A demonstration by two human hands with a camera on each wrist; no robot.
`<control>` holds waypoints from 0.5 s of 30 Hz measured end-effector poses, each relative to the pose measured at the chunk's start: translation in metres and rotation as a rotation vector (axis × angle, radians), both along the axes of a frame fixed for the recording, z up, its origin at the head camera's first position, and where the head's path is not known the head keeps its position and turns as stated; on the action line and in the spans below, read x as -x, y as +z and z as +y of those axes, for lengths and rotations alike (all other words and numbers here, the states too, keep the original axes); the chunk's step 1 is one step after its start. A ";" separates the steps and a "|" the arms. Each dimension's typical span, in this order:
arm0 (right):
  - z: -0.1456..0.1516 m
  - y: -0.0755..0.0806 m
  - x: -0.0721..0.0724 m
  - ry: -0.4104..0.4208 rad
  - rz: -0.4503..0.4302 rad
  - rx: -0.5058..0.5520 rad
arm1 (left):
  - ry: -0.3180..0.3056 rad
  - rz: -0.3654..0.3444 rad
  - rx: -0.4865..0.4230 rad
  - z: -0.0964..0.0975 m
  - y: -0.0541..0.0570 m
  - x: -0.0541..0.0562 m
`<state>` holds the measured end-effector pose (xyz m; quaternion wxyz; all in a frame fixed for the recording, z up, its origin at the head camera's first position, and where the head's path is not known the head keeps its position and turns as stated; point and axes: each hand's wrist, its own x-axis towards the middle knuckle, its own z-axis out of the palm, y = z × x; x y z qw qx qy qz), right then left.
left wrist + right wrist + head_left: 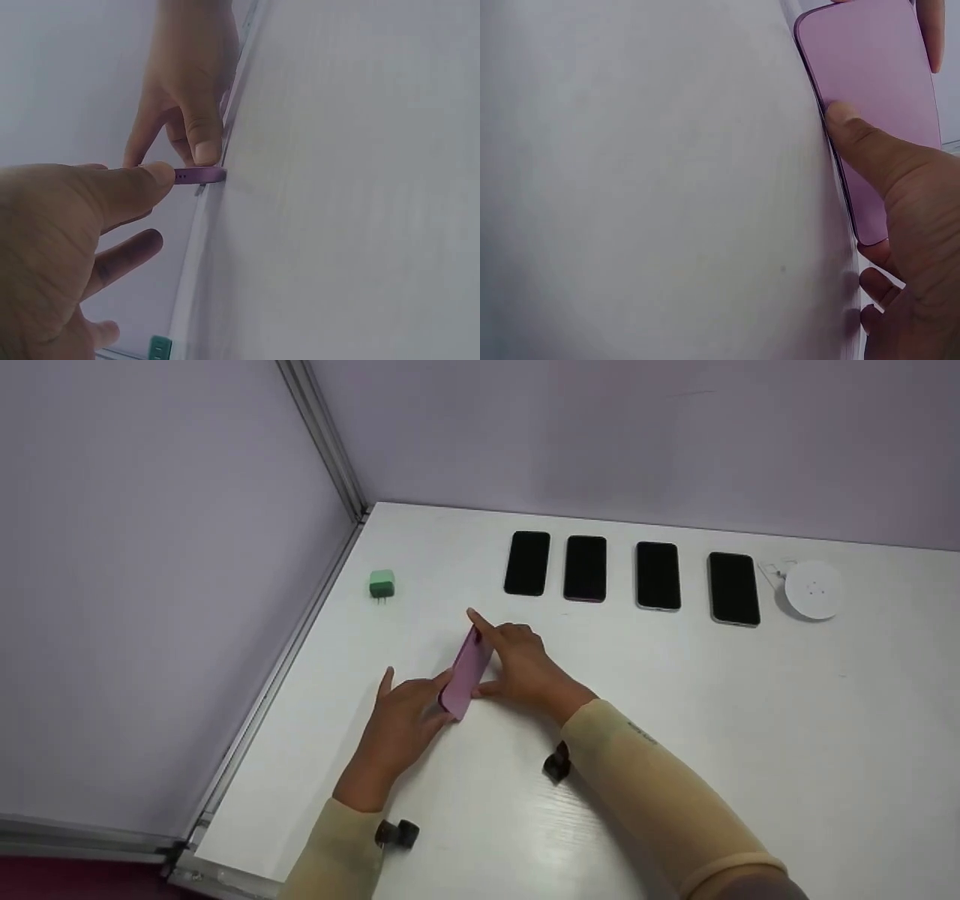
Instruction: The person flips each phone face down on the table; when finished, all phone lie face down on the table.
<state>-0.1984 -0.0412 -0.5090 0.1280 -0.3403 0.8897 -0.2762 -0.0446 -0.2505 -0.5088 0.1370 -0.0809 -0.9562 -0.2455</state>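
Both hands hold a pink smartphone (466, 679), tilted up on edge over the white table, its plain pink back showing in the right wrist view. My left hand (401, 724) pinches the phone's near end between thumb and fingers, other fingers spread away. My right hand (525, 664) grips it from the right, its thumb (846, 120) on the pink back close to a long edge, its index finger at the far end. In the left wrist view the phone (201, 175) appears edge-on, with small holes in its rim beside the left thumb.
Several black-screened phones, among them a leftmost phone (527, 563) and a rightmost phone (733, 589), lie in a row at the back. A white round disc (814, 590) stands at their right, small metal bits beside it. A green plug adapter (382, 583) sits back left. Walls border the table.
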 end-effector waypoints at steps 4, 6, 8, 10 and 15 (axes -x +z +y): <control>0.001 0.000 0.001 0.002 -0.014 0.002 | 0.024 -0.006 0.043 -0.001 0.000 0.001; 0.002 0.000 0.002 0.010 -0.020 0.002 | 0.033 -0.004 0.074 -0.001 -0.001 0.001; 0.003 0.000 0.003 0.019 -0.018 -0.001 | 0.040 -0.008 0.096 -0.002 -0.001 0.002; 0.005 0.000 0.005 0.026 -0.018 -0.006 | 0.047 -0.018 0.099 -0.003 -0.001 0.004; 0.008 -0.002 0.007 0.034 -0.018 -0.007 | 0.057 -0.088 0.080 -0.002 0.000 0.008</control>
